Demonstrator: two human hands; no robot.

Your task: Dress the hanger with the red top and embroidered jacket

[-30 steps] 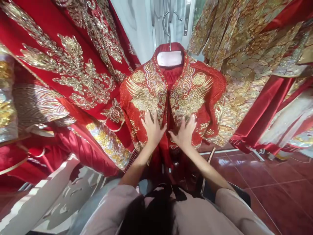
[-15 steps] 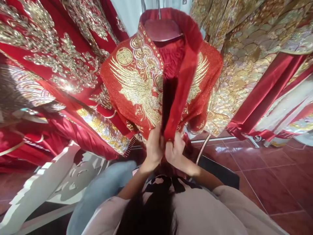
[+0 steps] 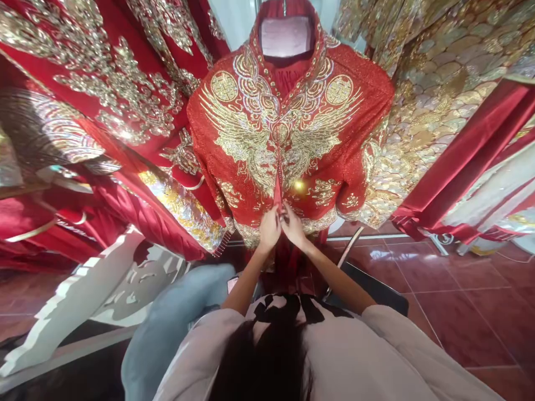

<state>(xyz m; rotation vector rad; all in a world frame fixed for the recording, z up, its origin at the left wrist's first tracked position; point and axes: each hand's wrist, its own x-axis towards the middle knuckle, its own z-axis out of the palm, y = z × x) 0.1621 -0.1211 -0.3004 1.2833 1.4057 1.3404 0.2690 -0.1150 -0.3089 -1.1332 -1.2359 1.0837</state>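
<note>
A red jacket (image 3: 246,167) with gold embroidered wings and round emblems hangs in front of me, its stand collar at the top. Both front panels lie nearly together, with a narrow gap low on the chest. At the lower end of that gap, my left hand (image 3: 270,227) pinches the front edge on the left side. Close beside it, my right hand (image 3: 292,224) has its fingers closed on the opposite front edge. The fingertips almost meet, and the exact bit of fabric between them is too small to make out.
Red garments with silver beading (image 3: 121,94) hang at the left, and a gold sequined garment (image 3: 434,111) hangs at the right. A white carved panel (image 3: 79,301) stands low on the left. Dark red floor tiles (image 3: 463,301) lie to the right.
The right front panel, turned back before with its red lining showing, now lies flat beside the left one. My hands have moved slightly up and stay close together at the front edges.
</note>
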